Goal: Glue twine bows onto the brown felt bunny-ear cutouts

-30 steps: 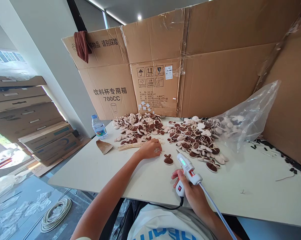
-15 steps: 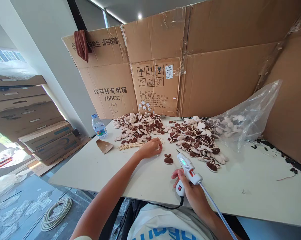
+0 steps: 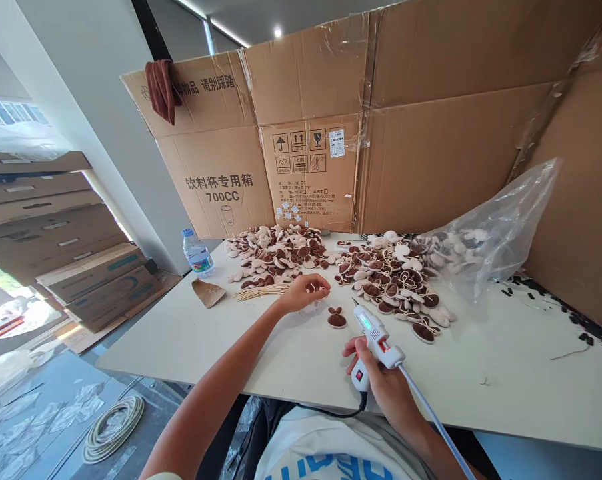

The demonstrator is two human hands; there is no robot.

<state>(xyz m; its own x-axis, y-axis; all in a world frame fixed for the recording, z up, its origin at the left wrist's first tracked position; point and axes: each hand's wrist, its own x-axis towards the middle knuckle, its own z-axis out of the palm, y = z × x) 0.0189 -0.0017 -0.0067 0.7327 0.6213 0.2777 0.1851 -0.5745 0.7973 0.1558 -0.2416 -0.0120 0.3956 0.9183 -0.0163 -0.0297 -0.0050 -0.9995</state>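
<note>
My right hand (image 3: 388, 390) is wrapped round the handle of a white hot glue gun (image 3: 373, 330), its nozzle pointing up and away from me. A long pale glue stick (image 3: 438, 423) runs out of its back, and a black cord leaves the handle. My left hand (image 3: 307, 293) hovers low over the table, fingers loosely curved and apart; nothing held is visible. Some thin, clear or whitish bits lie beneath it, too faint to name. Between the hands lies a small brown plush piece (image 3: 337, 318) with ear-like loops. Beside my left wrist is a bundle of thin beige sticks or cords (image 3: 263, 291).
Two heaps of brown and cream plush pieces, a left heap (image 3: 281, 250) and a right heap (image 3: 391, 273), lie at the back. A clear plastic bag (image 3: 501, 247) holds more. A water bottle (image 3: 199, 255) and brown scrap (image 3: 208, 293) are left. Cardboard walls (image 3: 451, 147) enclose the table (image 3: 481, 373).
My left hand has lifted slightly and its fingers have stretched out to the right from a more closed curl. My right hand and the glue gun have stayed put.
</note>
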